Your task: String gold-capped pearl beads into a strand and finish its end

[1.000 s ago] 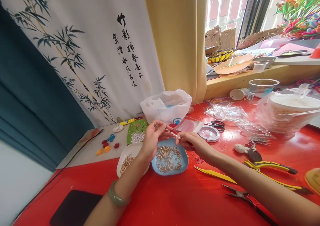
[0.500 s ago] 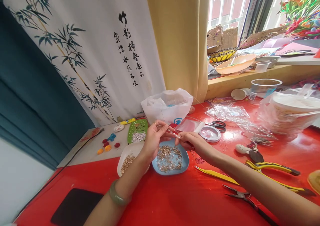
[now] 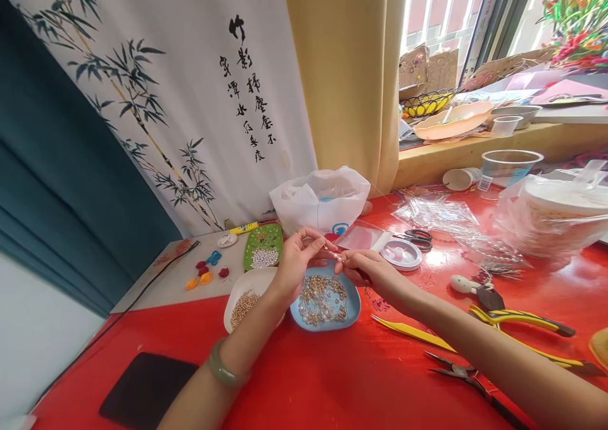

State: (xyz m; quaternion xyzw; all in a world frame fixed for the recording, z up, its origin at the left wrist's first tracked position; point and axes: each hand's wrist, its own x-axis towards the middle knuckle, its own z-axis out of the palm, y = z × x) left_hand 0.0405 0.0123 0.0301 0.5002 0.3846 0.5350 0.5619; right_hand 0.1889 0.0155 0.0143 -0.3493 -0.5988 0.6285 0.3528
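Note:
Between my two hands runs a short string of beads (image 3: 336, 256), pale and pearly, held above the blue tray. My left hand (image 3: 304, 252) pinches its far end, and a thin wire rises from those fingers in front of the white plastic bag. My right hand (image 3: 363, 265) grips the near end with thumb and forefinger. Below them, the blue tray (image 3: 352, 316) holds gold and clear beads. Left of it is a white dish (image 3: 234, 294) with small gold beads, partly behind my left forearm. A green tray (image 3: 248, 252) with white pearl beads stands farther back.
Right of my hands lie a spool (image 3: 400, 254), scissors (image 3: 420, 239), yellow tweezers (image 3: 413, 333), yellow-handled pliers (image 3: 527, 317) and dark pliers (image 3: 458, 371). A white plastic bag (image 3: 318, 199) stands behind. A black flat pad (image 3: 147, 389) lies at front left; a tub (image 3: 555, 208) stands at right.
The view has shifted slightly. Both hands keep their pinch on the bead string, and the thin wire above my left hand now stands at a slightly different angle.

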